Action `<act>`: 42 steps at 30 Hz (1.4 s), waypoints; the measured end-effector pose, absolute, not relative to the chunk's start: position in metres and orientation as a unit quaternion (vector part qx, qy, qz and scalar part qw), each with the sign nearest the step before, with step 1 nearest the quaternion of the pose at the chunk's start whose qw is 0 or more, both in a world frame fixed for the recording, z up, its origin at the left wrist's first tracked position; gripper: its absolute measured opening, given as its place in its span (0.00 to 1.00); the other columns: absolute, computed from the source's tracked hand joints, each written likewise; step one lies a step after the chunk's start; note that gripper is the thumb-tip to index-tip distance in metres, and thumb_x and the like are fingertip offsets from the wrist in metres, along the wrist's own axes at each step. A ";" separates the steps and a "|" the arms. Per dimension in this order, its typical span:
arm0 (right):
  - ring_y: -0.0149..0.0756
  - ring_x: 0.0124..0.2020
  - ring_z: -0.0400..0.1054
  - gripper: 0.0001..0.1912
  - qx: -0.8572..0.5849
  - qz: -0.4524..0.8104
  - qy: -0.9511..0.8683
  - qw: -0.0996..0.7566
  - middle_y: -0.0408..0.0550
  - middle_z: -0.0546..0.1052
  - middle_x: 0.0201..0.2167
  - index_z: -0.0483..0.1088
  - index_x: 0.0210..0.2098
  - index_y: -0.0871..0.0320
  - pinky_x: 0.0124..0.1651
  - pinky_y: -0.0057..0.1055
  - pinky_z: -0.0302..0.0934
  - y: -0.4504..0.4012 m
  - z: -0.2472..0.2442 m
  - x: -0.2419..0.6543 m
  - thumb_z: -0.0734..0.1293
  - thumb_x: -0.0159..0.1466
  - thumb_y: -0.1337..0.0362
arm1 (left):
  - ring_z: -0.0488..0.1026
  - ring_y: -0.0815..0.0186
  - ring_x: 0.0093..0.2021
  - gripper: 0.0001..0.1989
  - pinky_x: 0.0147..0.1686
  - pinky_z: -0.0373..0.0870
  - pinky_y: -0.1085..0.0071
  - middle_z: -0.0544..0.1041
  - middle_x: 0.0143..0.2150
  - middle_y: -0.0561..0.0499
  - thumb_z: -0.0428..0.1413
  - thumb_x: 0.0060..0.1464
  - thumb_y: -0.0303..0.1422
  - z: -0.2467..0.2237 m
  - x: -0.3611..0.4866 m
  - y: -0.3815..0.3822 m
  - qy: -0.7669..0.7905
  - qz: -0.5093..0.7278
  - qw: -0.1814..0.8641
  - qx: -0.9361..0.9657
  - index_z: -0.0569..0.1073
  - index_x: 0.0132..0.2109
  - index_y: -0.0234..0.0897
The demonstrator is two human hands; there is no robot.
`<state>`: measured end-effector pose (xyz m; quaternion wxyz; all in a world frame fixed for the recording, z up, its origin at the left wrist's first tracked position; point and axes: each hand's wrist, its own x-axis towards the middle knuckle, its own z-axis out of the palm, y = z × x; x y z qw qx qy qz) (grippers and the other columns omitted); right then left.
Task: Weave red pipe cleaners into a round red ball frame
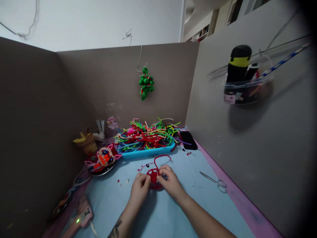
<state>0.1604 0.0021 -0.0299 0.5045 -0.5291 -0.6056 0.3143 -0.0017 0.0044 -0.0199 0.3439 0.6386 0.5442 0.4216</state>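
Observation:
Between my two hands is a round red piece of pipe-cleaner work (153, 177), held just above the light blue table cover (173, 215). One loose red strand rises from it and bends off to the right. My left hand (141, 185) pinches its left edge with thumb and forefinger. On the other side my right hand (170, 182) grips the right edge near the base of the strand. Just behind the piece lies a thin pink strand (142, 167) with a small dark bead-like bit. The fingertips hide part of the red piece.
A blue tray (148, 152) heaped with coloured pipe cleaners stands at the back, a phone (188, 140) beside it. Scissors (215, 181) lie at right. At left are a glue gun (83, 213) with a green light and a plate of orange-and-red work (105, 158). Grey partitions enclose three sides.

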 end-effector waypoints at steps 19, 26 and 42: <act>0.34 0.31 0.66 0.11 -0.488 0.384 -0.587 0.520 0.44 0.70 0.26 0.71 0.20 0.58 0.37 0.30 0.61 0.005 -0.026 0.164 0.67 0.56 0.61 | 0.68 0.59 0.33 0.13 0.36 0.65 0.64 0.68 0.30 0.49 0.50 0.56 0.36 -0.012 0.003 -0.002 0.524 0.432 0.298 0.670 0.70 0.26 0.39; 0.35 0.30 0.66 0.06 -0.510 0.361 -0.570 0.534 0.43 0.70 0.26 0.70 0.24 0.57 0.34 0.29 0.61 0.005 -0.028 0.164 0.66 0.55 0.63 | 0.67 0.59 0.33 0.13 0.37 0.64 0.64 0.68 0.30 0.48 0.50 0.55 0.37 -0.010 0.002 -0.001 0.516 0.431 0.320 0.668 0.70 0.26 0.39; 0.50 0.57 0.65 0.13 -0.488 0.445 -0.542 0.520 0.58 0.73 0.50 0.74 0.20 0.59 0.58 0.49 0.55 0.010 -0.033 0.167 0.71 0.55 0.56 | 0.70 0.60 0.32 0.13 0.36 0.66 0.65 0.73 0.28 0.49 0.54 0.53 0.40 -0.008 0.000 0.000 0.512 0.446 0.338 0.652 0.75 0.26 0.38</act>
